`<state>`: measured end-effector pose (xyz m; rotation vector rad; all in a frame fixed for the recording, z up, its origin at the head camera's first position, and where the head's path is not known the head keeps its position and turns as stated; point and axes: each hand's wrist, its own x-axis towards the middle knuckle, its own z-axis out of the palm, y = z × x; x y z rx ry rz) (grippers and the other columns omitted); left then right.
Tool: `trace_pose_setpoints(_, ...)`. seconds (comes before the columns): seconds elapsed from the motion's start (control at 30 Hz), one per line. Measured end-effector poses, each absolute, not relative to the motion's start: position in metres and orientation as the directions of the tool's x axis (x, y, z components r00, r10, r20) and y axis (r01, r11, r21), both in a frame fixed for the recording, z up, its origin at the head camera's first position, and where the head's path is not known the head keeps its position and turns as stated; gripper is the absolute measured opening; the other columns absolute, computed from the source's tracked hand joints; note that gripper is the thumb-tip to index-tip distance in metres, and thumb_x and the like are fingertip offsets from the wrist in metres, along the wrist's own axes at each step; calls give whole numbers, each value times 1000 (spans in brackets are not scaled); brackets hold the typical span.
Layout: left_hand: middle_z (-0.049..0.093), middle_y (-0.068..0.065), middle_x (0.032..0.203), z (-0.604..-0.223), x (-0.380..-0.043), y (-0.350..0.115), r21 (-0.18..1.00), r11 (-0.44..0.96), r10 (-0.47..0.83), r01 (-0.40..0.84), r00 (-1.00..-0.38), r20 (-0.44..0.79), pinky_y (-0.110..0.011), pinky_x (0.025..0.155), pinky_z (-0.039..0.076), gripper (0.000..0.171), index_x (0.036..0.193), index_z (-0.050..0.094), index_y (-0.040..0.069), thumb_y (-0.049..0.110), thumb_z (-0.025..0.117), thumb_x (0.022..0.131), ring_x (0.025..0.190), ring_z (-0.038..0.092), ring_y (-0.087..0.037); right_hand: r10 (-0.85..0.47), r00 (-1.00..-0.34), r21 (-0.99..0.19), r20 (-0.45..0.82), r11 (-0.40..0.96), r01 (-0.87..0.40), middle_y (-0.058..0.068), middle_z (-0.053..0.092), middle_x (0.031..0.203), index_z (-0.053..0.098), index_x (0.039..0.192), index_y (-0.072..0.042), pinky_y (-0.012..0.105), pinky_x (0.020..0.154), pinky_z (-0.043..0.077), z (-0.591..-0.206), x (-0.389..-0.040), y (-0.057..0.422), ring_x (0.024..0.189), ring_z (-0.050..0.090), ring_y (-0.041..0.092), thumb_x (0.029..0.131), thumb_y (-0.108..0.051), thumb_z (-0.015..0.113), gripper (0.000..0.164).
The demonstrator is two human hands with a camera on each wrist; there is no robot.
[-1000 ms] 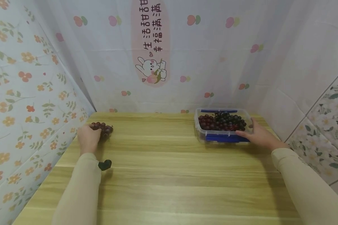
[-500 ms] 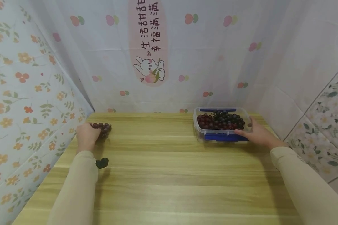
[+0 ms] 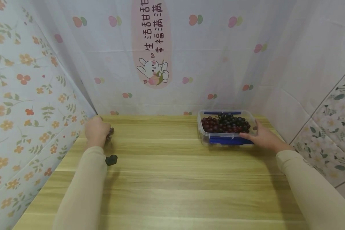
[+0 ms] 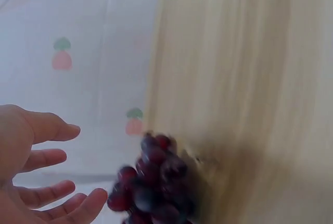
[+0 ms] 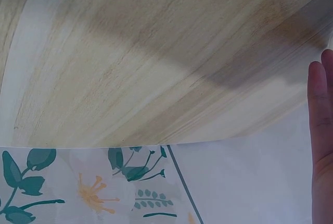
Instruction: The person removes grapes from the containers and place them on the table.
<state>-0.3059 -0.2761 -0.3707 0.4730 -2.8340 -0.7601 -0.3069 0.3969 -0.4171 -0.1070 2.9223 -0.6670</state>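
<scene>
Well, the left hand [image 3: 97, 130] is sitting right beside a bunch of purple-red grapes [image 4: 152, 187], and its fingers [image 4: 52, 190] are standing spread apart. The wrist view is showing the bunch just past the tips of those fingers; I cannot tell if one tip is touching a grape. From the head view, the hand is hiding most of the bunch, so only a bit is peeking out to the right of the fingers.

Well apart from there, the right hand [image 3: 265, 138] is pinching the right end of a clear plastic box [image 3: 205, 138], with its thumb leaning on the front. More grapes are lying inside, left of those fingers: mostly red ones [image 3: 209, 125] farther away and black ones [image 3: 236, 121] closer. A blue clip [image 3: 225, 141] is running along the front, by the thumb. The worktop [image 3: 166, 169] is stretching under both hands.
</scene>
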Motion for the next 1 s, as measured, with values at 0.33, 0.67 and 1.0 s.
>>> trace_pose_setpoints(0.33, 57, -36, 145, -357, -323, -229, 488, 867, -191, -102, -972, 136, -51, 81, 58, 52, 143, 60, -9, 3, 53, 92, 106, 59, -46, -102, -988, -436, -119, 899, -40, 46, 30, 160, -18, 164, 7, 80, 111, 37, -418, -306, 398, 140, 41, 67, 99, -77, 51, 127)
trace_pose_setpoints(0.67, 60, -25, 147, -335, -337, -142, 459, 888, -31, 18, -995, 100, -55, 114, 51, 46, 142, 60, -5, 16, 62, 101, 138, 58, -43, -99, -987, -433, -127, 901, -34, 46, 31, 159, -17, 164, 9, 79, 110, 38, -414, -305, 395, 139, 41, 67, 99, -76, 52, 127)
trace_pose_setpoints(1.0, 61, -19, 143, -322, -340, -63, 383, 910, 140, 157, -988, 71, -47, 115, 50, 43, 142, 63, 4, 19, 67, 102, 136, 59, -35, -93, -987, -428, -132, 903, -28, 45, 30, 160, -19, 164, 7, 80, 111, 36, -416, -307, 396, 141, 39, 67, 98, -77, 52, 128)
